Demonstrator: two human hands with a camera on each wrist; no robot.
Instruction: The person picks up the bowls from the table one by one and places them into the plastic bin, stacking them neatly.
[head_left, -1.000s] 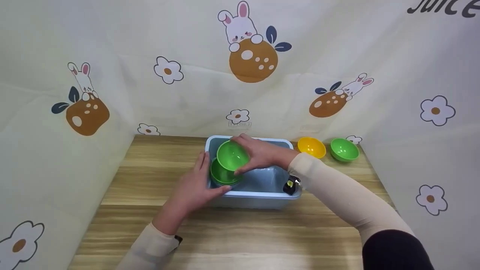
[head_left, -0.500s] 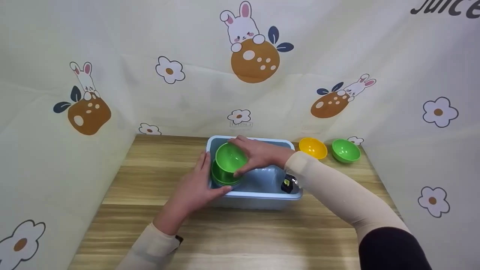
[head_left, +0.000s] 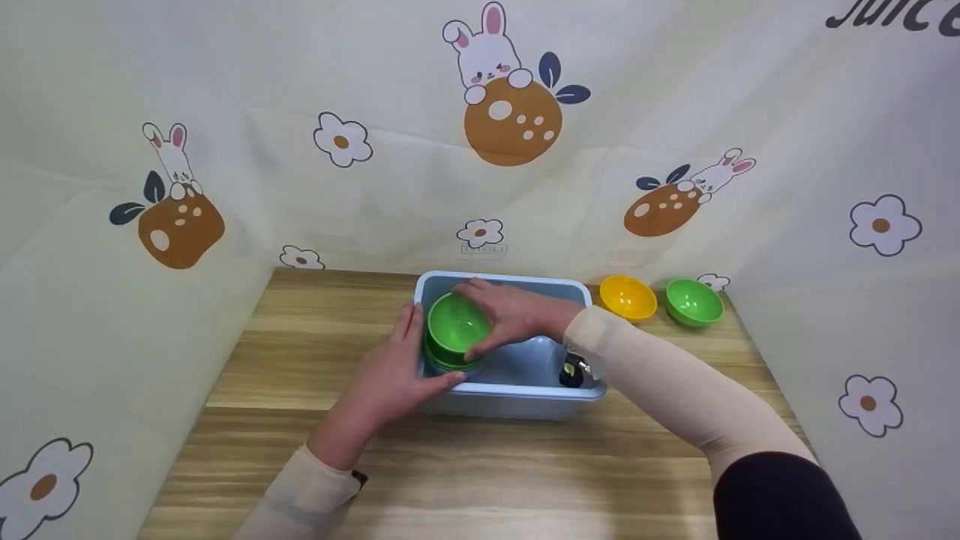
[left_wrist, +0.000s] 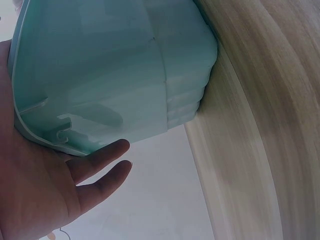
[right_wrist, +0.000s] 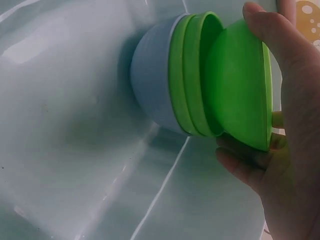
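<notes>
My right hand (head_left: 516, 311) holds a green bowl (head_left: 457, 324) by its rim, thumb on one side and fingers on the other. In the right wrist view this bowl (right_wrist: 239, 85) tilts with its rounded bottom partly inside the mouth of a nested stack. The stack has two green bowls (right_wrist: 192, 75) and a blue-grey bowl (right_wrist: 154, 75) outermost, at the left end inside a light blue basin (head_left: 517, 390). My left hand (head_left: 386, 375) rests at the basin's left front corner, fingers fairly straight along the left side, thumb on the front rim.
A yellow bowl (head_left: 628, 298) and another green bowl (head_left: 694, 303) stand on the wooden table (head_left: 525, 480) right of the basin, near the back. A patterned cloth (head_left: 405, 195) hangs behind and on both sides. A small black wrist device (head_left: 573, 371) shows over the basin's right end.
My right hand has lowered the green bowl down and slightly left, closer into the stack. The left hand stays at the basin's corner. The camera view has shifted slightly.
</notes>
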